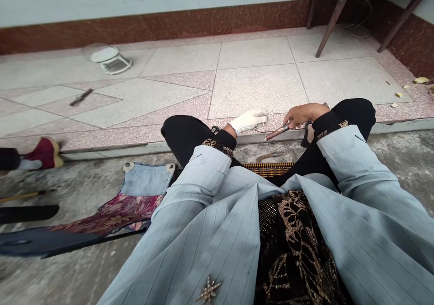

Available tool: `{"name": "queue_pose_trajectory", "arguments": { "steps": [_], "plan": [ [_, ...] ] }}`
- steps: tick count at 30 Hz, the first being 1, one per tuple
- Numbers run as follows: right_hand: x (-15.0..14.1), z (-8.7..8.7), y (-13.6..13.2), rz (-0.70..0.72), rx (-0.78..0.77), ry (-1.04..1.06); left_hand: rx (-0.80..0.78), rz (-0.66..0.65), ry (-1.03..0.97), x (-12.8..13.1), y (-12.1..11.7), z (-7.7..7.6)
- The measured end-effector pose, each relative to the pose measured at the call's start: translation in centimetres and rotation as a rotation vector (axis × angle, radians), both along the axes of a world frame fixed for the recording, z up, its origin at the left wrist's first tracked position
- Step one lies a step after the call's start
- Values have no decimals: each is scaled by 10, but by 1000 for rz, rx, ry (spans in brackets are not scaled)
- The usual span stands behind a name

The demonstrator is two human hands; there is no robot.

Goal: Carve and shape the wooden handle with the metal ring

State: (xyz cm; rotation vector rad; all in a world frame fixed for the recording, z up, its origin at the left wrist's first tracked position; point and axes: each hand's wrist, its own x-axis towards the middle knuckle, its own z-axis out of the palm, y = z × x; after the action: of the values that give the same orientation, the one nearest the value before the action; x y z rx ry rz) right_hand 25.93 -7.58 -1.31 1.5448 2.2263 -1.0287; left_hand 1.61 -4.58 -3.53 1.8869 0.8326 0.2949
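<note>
My left hand [248, 120] wears a white glove and rests on the pink tiled step edge [135, 135], fingers curled together; whether it holds anything is hidden. My right hand [301, 114] is bare and closed around a short brown-handled tool [277, 132], whose tip points left toward the gloved hand. A curved metal piece [267, 156] lies on the concrete just below the step, between my knees. My black-trousered knees [185, 135] frame both hands, and my pale blue striped sleeves fill the foreground.
A small white stand with a clear dome [107, 57] sits on the far tiles, a dark flat tool [81, 96] near it. Patterned cloth pieces [135, 196] lie left on the concrete. Another person's maroon shoe [45, 152] is at far left. Wooden table legs [334, 18] stand back right.
</note>
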Motion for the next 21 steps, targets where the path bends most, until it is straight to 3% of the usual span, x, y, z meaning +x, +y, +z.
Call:
{"name": "queue_pose_trajectory", "arguments": {
  "steps": [3, 9, 11, 14, 18, 21],
  "plan": [
    [3, 5, -1, 49, -148, 128, -12, 18, 1, -1, 2, 4],
    [1, 13, -6, 86, -195, 450, -52, 47, -2, 0, 11, -6],
    [-2, 15, -7, 27, -138, 569, -17, 58, -29, 2, 9, -12],
    [-10, 14, -7, -221, 54, 702, -108, 5, -71, 4, 3, -20],
    [-19, 4, 0, -592, 323, 547, -253, -96, -121, 6, -4, -25],
    [-21, -5, 5, -569, 487, 177, -204, -201, -103, 7, -4, -25]
  ]
}}
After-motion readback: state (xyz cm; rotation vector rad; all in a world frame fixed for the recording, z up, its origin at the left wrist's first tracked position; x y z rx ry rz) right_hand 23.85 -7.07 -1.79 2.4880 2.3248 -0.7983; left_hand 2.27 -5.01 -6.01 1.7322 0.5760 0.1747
